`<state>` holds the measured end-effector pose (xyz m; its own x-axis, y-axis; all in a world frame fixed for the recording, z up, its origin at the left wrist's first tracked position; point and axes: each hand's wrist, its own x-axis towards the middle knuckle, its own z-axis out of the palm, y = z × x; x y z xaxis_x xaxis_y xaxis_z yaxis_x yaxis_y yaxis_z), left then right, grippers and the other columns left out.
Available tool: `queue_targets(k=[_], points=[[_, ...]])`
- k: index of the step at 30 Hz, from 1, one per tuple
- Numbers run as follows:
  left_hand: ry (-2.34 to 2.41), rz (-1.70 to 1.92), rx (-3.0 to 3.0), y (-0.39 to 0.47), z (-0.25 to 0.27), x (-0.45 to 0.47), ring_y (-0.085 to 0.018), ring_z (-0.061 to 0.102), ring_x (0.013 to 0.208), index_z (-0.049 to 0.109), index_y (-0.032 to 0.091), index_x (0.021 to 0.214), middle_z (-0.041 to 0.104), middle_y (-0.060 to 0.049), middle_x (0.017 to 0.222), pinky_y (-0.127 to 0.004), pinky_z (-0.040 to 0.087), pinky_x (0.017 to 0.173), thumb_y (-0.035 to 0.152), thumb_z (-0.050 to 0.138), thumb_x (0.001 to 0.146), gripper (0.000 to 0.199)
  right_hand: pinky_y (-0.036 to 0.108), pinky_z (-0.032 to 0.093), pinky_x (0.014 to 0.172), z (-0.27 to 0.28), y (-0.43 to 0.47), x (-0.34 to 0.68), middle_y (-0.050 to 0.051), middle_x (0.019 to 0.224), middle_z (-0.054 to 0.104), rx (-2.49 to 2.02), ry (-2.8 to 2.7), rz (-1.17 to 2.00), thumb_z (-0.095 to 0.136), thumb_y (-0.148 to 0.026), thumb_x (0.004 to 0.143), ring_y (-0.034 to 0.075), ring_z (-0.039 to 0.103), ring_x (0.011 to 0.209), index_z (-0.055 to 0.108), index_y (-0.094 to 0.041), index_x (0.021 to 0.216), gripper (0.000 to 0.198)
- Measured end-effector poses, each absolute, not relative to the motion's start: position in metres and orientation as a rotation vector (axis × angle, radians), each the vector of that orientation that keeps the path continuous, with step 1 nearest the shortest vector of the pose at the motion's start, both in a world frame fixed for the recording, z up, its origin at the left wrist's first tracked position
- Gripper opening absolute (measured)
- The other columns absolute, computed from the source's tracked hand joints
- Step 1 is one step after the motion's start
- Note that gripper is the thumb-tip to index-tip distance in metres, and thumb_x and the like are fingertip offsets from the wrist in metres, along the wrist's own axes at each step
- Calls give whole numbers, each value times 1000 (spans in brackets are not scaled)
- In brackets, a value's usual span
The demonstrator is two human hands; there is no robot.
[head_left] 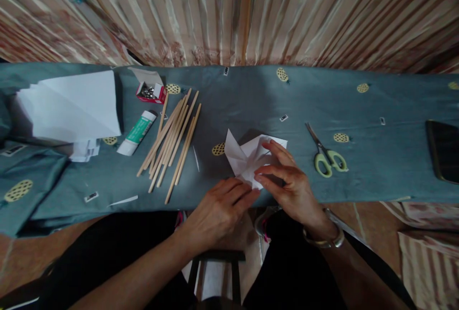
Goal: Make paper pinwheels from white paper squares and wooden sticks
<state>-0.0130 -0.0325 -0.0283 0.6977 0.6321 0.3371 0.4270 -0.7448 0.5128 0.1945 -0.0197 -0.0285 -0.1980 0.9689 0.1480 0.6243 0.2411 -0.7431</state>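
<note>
Left hand (222, 204): I see it at the near edge of the paper, fingers bent and lying on it; whether they grip, I cannot tell.
Right hand (287, 181): thumb and index finger come together on the paper, which they seem to pinch; the other fingers are bent above it.
Folded paper (234, 152): it is on the cloth at the front edge, under both hands. One pointed flap stands up at its left, so I judge the shaping as partly done; I see no fastening at its middle.
Paper strip (124, 201): lies loose, perhaps a trimming from finished cutting.
Scissors (324, 154): put down to the right, untouched.
Wooden sticks (172, 140): a loose pile; none is joined to the paper.
Glue stick (138, 133): lying beside the sticks, not in use.
White sheets (75, 104): a stack at far left.
Red box (150, 92): open, small metal pieces inside.
</note>
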Motion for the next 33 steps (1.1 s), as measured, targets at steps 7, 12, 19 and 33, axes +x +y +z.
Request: queue_targets(k=[7, 12, 19, 33], points=[[871, 693, 2416, -36, -33, -12, -24, 62, 102, 56, 11, 123, 68, -12, 108, -42, 59, 84, 11, 48, 95, 29, 56, 35, 118, -28, -21, 197, 4, 147, 54, -1463, -1868, 686, 68, -26, 88, 28, 44, 142, 71, -27, 90, 4], [878, 662, 2404, -36, -33, -12, -24, 61, 102, 57, 10, 122, 67, -12, 108, -43, 59, 85, 11, 49, 95, 28, 56, 36, 117, -28, -24, 197, 6, 145, 56, -1480, -1867, 653, 68, -26, 87, 27, 45, 141, 70, -26, 91, 4], [880, 653, 2392, -35, -31, -12, -23, 59, 100, 57, 10, 121, 66, -11, 107, -42, 59, 85, 9, 52, 93, 29, 56, 39, 116, -28, -26, 194, 9, 144, 56, -1486, -1911, 582, 66, -26, 89, 28, 45, 141, 68, -23, 94, 6], [918, 659, 2275, -34, -34, -12, -22, 58, 99, 58, 14, 123, 65, -10, 108, -42, 59, 85, 13, 52, 95, 29, 57, 37, 117, -28, -29, 197, 3, 150, 52, -1429, -2005, 529, 61, -20, 91, 30, 40, 144, 72, -26, 94, 12]])
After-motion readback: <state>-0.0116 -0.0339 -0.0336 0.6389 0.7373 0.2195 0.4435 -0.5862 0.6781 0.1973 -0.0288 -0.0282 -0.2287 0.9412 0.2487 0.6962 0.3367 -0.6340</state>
